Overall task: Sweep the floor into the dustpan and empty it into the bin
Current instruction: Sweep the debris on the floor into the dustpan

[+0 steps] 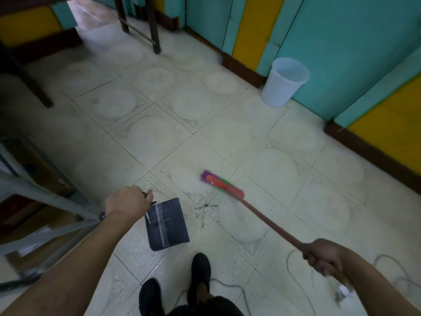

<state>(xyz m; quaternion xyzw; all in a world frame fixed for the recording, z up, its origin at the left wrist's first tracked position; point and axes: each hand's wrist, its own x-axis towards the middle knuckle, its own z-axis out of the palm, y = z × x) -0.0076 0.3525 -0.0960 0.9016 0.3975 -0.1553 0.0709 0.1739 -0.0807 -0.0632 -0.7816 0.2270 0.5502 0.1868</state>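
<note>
Dustpan (167,224) lies low over the tiled floor (227,137) just ahead of our feet, with our left hand (126,201) curled round its dark handle, while our right hand (323,256) grips the red stick of the broom (271,222). A few twiggy scraps (205,207) lie just beside the pan, between it and the blurred bristle head. We judge it best to press the pan's lip flat to the tile and draw short, light strokes toward it, so nothing slips under. Far off, the white bin (284,82) stands by the teal wall.
</note>
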